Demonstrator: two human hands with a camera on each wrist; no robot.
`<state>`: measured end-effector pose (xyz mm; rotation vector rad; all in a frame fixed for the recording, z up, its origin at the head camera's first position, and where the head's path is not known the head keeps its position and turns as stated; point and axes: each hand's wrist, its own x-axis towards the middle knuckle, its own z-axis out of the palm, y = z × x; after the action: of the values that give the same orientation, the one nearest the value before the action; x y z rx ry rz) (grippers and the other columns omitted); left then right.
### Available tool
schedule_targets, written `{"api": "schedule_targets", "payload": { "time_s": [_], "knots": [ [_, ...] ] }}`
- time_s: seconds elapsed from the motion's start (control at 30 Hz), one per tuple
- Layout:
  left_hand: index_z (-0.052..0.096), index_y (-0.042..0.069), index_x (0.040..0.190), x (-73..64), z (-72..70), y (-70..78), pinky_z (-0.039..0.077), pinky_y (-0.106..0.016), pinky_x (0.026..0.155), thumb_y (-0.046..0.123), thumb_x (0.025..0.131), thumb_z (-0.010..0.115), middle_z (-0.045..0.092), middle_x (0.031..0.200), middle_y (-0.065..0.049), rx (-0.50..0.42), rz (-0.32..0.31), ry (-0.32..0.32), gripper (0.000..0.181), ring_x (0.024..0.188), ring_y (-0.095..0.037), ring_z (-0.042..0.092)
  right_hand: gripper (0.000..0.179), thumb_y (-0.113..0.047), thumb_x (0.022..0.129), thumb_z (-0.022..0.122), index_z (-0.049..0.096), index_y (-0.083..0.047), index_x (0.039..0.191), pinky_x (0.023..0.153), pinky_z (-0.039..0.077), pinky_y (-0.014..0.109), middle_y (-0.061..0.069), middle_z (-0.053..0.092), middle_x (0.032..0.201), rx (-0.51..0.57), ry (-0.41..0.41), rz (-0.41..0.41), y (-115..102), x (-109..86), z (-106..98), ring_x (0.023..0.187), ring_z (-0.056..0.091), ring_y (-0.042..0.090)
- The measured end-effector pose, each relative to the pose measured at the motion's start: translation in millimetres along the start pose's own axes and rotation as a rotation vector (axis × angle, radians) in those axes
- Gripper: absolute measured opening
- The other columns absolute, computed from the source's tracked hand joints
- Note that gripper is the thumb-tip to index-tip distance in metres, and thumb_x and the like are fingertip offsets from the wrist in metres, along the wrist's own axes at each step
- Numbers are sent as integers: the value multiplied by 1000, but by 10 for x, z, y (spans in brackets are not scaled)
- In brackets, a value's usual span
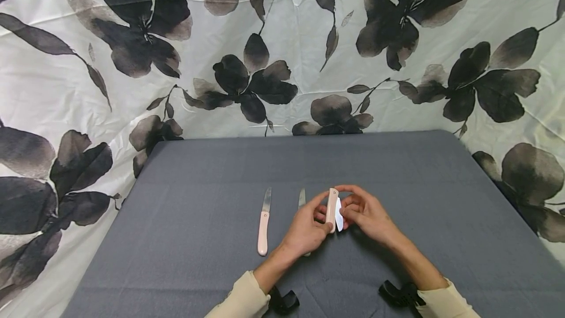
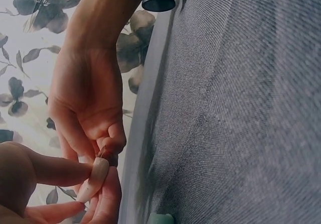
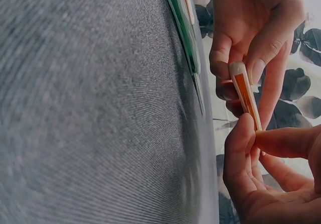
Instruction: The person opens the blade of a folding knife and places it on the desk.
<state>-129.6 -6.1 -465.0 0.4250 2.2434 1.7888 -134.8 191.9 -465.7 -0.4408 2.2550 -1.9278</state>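
A folding knife with a pale pink handle (image 1: pixel 331 209) is held up over the table between both hands. My left hand (image 1: pixel 306 228) grips the handle between thumb and fingers. My right hand (image 1: pixel 372 216) pinches the bright blade (image 1: pixel 339 216), which stands partly folded out, close alongside the handle. In the right wrist view, the handle's slotted edge (image 3: pixel 244 89) shows between the fingers. Behind my left hand lies a green-handled knife (image 3: pixel 183 33); only its blade and handle end show in the head view. Left of it lies an unfolded pink-handled knife (image 1: pixel 263 232), blade pointing away.
The grey cloth-covered table (image 1: pixel 198 200) extends around the hands, with its far edge against a white curtain (image 1: pixel 309 28) printed with dark flowers. A black wrist mount (image 1: pixel 284 302) sits under the left sleeve, and another black mount (image 1: pixel 397 294) is by the right sleeve.
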Motion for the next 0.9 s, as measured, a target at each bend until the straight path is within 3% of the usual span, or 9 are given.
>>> {"api": "schedule_targets", "payload": {
  "time_s": [0.5, 0.67, 0.9],
  "knots": [
    [55, 13, 150, -43, -42, 44, 50, -16, 64, -12, 84, 68, 66, 106, -13, 42, -38, -39, 71, 78, -6, 60, 50, 10, 95, 58, 46, 7, 144, 60, 60, 37, 19, 61, 94, -64, -19, 28, 25, -58, -35, 67, 66, 11],
    [54, 14, 151, -15, -31, 31, 51, -17, 65, -12, 83, 68, 66, 107, -13, 20, -26, -18, 73, 81, -10, 63, 50, 5, 99, 60, 47, 3, 147, 65, 61, 37, 24, 62, 100, -96, -3, 12, 40, -60, -52, 74, 68, 11],
    [53, 16, 151, 39, -22, 23, 53, -18, 69, -10, 85, 71, 64, 111, -14, 6, -25, 31, 73, 84, -9, 63, 54, 5, 97, 63, 44, 3, 147, 69, 63, 40, 25, 63, 102, -86, 22, 66, 25, -45, -43, 76, 71, 13]
  ]
}}
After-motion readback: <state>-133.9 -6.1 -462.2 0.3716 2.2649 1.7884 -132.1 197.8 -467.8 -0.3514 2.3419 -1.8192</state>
